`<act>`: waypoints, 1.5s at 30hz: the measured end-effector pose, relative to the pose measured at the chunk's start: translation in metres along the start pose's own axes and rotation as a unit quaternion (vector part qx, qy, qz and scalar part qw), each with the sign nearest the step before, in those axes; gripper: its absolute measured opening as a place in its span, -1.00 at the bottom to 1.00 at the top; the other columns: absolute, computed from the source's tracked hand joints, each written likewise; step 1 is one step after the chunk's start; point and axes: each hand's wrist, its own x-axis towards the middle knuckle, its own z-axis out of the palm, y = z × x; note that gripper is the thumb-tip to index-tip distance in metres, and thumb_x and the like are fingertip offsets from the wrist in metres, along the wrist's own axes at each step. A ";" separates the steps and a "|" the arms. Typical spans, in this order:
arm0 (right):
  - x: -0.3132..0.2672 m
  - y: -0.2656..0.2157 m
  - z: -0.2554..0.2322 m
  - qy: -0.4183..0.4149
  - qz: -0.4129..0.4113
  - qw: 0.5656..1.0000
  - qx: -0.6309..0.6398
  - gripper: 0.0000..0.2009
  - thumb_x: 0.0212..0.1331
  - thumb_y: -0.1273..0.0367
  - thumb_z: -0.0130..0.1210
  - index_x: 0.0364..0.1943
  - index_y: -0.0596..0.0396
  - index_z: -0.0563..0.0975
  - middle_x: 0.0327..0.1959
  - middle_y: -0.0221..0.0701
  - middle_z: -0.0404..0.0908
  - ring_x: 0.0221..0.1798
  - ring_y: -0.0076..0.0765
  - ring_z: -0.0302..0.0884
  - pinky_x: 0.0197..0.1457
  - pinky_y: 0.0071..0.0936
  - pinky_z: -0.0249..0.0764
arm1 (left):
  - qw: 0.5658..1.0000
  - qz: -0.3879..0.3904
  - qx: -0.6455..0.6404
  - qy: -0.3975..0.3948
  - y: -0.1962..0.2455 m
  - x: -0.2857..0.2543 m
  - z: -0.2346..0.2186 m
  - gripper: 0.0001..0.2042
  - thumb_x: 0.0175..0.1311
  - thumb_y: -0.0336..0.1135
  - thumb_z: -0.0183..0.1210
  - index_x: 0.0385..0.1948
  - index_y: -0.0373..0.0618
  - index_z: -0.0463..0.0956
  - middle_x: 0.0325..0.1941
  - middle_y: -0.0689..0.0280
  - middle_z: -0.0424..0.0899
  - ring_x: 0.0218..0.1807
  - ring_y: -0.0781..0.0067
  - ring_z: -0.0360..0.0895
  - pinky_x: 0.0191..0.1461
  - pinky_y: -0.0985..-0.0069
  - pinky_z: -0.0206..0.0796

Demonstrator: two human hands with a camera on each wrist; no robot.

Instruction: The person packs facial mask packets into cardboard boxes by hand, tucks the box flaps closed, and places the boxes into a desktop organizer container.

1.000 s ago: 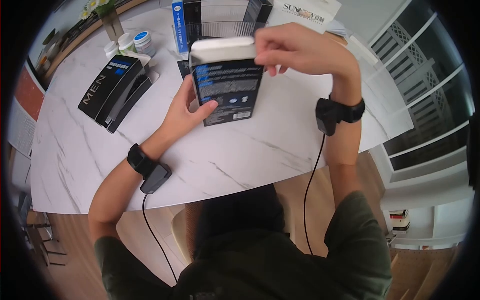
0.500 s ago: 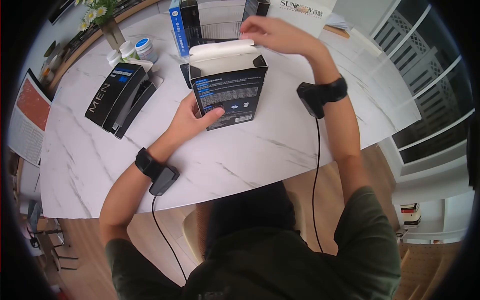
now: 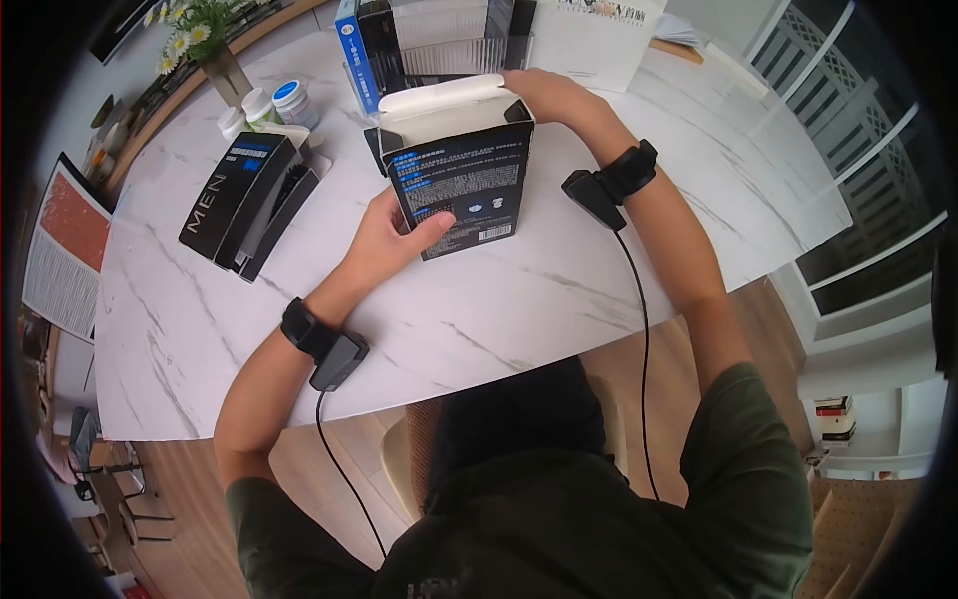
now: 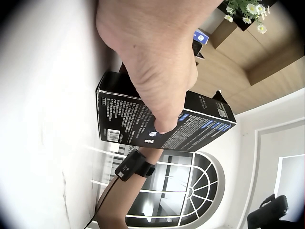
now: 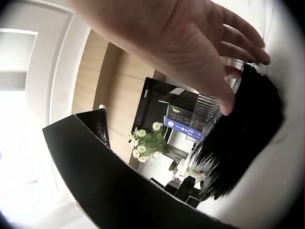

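Observation:
My left hand [image 3: 384, 238] grips an upright black printed box [image 3: 469, 180], its thumb on the printed face. The box's top flap stands raised, showing a white inside. In the left wrist view the thumb [image 4: 167, 125] presses near the small icons. Behind the box is my right hand [image 3: 549, 95], its fingers mostly hidden in the head view. The right wrist view shows that hand [image 5: 200, 57] with thumb and fingers apart, fingertips right at the edge of a black, ragged-edged thing [image 5: 243, 129] on the table. Its kind is unclear.
A second black box [image 3: 235, 195] marked MEN lies at the left, one end open. Lidded bottles [image 3: 291, 105] and a flower vase [image 3: 228, 75] stand behind it. At the back are a clear ribbed holder [image 3: 449, 58] with a blue box [image 3: 357, 55], and a white bag [image 3: 599, 45].
My right hand has left the box's top flap and moved down behind the box. The flap now stands open. My left hand keeps its grip on the box.

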 end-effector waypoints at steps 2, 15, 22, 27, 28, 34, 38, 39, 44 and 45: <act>0.004 0.003 0.001 0.015 0.012 1.000 -0.019 -0.63 0.11 0.06 0.01 -0.21 0.06 0.54 -0.32 -0.24 0.63 -0.23 -0.21 0.61 -0.18 -0.30 0.50 | 1.000 0.000 -0.001 0.001 0.000 0.000 0.000 -0.64 0.15 -0.37 0.22 -0.04 -0.27 0.37 -0.07 0.26 0.56 -0.05 0.54 0.48 0.08 0.55 0.32; 0.002 0.005 -0.016 0.030 0.080 0.984 0.154 -0.56 0.06 -0.05 0.10 -0.51 0.08 0.51 -0.65 -0.37 0.56 -0.58 -0.46 0.56 -0.52 -0.55 0.44 | 1.000 0.016 0.003 0.000 -0.003 0.001 -0.001 -0.63 0.16 -0.35 0.21 -0.03 -0.28 0.38 -0.08 0.26 0.56 -0.05 0.54 0.48 0.07 0.55 0.31; -0.003 -0.004 -0.022 -0.013 0.117 0.978 0.171 -0.79 0.17 0.24 0.02 -0.28 0.10 0.49 -0.49 -0.37 0.54 -0.55 -0.47 0.46 -0.51 -0.53 0.42 | 1.000 0.020 0.002 0.004 -0.003 0.002 0.000 -0.63 0.16 -0.34 0.22 -0.03 -0.27 0.38 -0.08 0.26 0.56 -0.05 0.53 0.48 0.08 0.55 0.31; 0.001 0.008 -0.011 0.009 0.104 0.974 0.199 -0.57 0.01 0.02 0.19 -0.37 0.14 0.47 -0.54 -0.31 0.59 -0.52 -0.44 0.60 -0.52 -0.57 0.45 | 1.000 0.029 -0.001 0.000 -0.003 0.002 0.000 -0.62 0.16 -0.32 0.22 -0.03 -0.27 0.38 -0.07 0.26 0.56 -0.04 0.53 0.47 0.10 0.55 0.29; 0.002 0.009 -0.010 0.007 0.107 0.973 0.203 -0.55 -0.01 0.03 0.22 -0.32 0.16 0.46 -0.51 -0.29 0.59 -0.51 -0.43 0.60 -0.51 -0.56 0.46 | 1.000 0.029 0.000 0.000 -0.003 0.002 0.000 -0.62 0.16 -0.32 0.22 -0.03 -0.27 0.38 -0.07 0.26 0.56 -0.04 0.53 0.47 0.10 0.55 0.29; 0.005 0.013 -0.006 0.007 0.122 0.970 0.212 -0.46 -0.09 0.11 0.31 -0.14 0.20 0.41 -0.43 -0.24 0.58 -0.48 -0.40 0.58 -0.50 -0.55 0.45 | 1.000 0.031 -0.001 -0.005 -0.004 0.002 0.000 -0.62 0.16 -0.32 0.22 -0.03 -0.28 0.38 -0.07 0.25 0.56 -0.04 0.53 0.47 0.10 0.54 0.29; 0.007 0.017 -0.004 0.014 0.106 0.969 0.223 -0.45 -0.10 0.13 0.32 -0.12 0.20 0.40 -0.45 -0.25 0.57 -0.49 -0.40 0.57 -0.51 -0.55 0.45 | 1.000 0.025 -0.004 -0.006 -0.003 0.002 0.000 -0.62 0.16 -0.32 0.22 -0.04 -0.29 0.38 -0.08 0.25 0.56 -0.05 0.53 0.47 0.10 0.54 0.29; 0.007 0.016 -0.004 0.016 0.110 0.966 0.232 -0.45 -0.10 0.12 0.32 -0.11 0.20 0.40 -0.45 -0.27 0.57 -0.50 -0.41 0.56 -0.52 -0.55 0.44 | 1.000 0.025 -0.004 -0.007 -0.003 0.002 0.000 -0.62 0.16 -0.32 0.22 -0.04 -0.29 0.38 -0.08 0.25 0.56 -0.05 0.53 0.47 0.09 0.54 0.29; 0.005 0.012 -0.008 -0.003 0.139 0.954 0.266 -0.46 -0.07 0.12 0.30 -0.11 0.21 0.39 -0.46 -0.29 0.56 -0.51 -0.44 0.55 -0.52 -0.58 0.42 | 1.000 0.029 -0.004 -0.008 -0.004 0.003 -0.001 -0.63 0.17 -0.32 0.22 -0.04 -0.29 0.38 -0.08 0.25 0.56 -0.05 0.54 0.47 0.08 0.54 0.30; 0.005 0.012 -0.008 -0.012 0.133 0.955 0.264 -0.46 -0.06 0.12 0.29 -0.11 0.22 0.39 -0.46 -0.29 0.56 -0.52 -0.45 0.54 -0.52 -0.58 0.41 | 1.000 0.030 -0.005 -0.009 -0.003 0.003 0.000 -0.63 0.17 -0.33 0.21 -0.04 -0.29 0.38 -0.09 0.25 0.56 -0.06 0.55 0.47 0.08 0.55 0.30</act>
